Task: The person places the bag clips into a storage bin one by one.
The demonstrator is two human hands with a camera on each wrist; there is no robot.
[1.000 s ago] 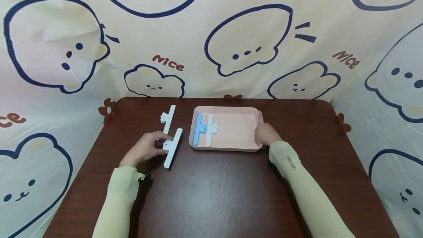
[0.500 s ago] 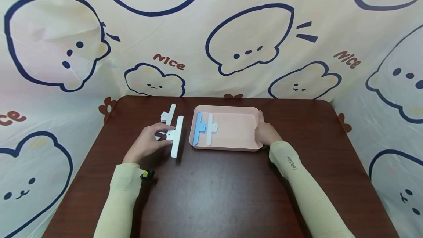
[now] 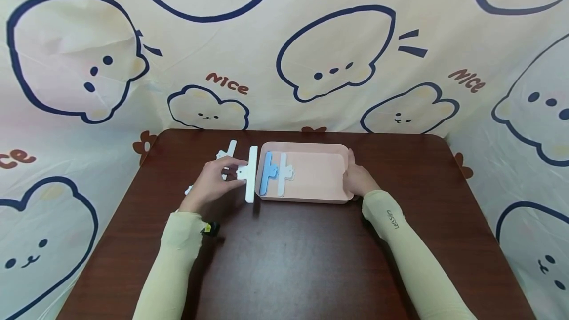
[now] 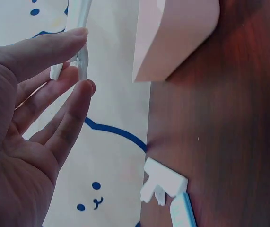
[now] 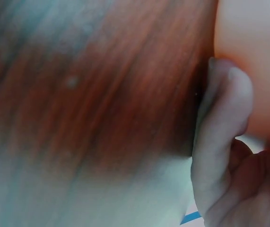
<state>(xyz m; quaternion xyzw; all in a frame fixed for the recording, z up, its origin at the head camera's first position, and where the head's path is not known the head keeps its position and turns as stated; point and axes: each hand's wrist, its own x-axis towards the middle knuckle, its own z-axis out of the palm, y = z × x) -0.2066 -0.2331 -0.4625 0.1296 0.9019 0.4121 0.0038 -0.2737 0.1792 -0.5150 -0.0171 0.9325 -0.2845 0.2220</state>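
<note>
My left hand (image 3: 214, 181) pinches a white clip (image 3: 251, 174) between thumb and fingertips, by its short handle. The clip's long bar points away from me, held above the table just left of the pink tray (image 3: 317, 199). In the left wrist view the clip (image 4: 82, 61) shows nearly edge-on. Inside the tray, at its left end, lie a blue clip (image 3: 268, 174) and a pale clip (image 3: 282, 174), side by side. My right hand (image 3: 359, 179) grips the tray's right rim. In the right wrist view its fingers (image 5: 224, 113) lie against the tray wall.
Behind my left hand another white clip (image 3: 232, 147) lies on the brown table (image 3: 289, 260), partly hidden. A small white piece (image 3: 188, 189) peeks out at that hand's left. The left wrist view shows a blue-edged piece (image 4: 183, 210) by a white clip (image 4: 165, 178). Patterned cloth surrounds the table.
My left hand has carried the white clip right and away from me, from beside the other white clip to the tray's left edge, turning its bar straighter. The right hand and tray stay put.
</note>
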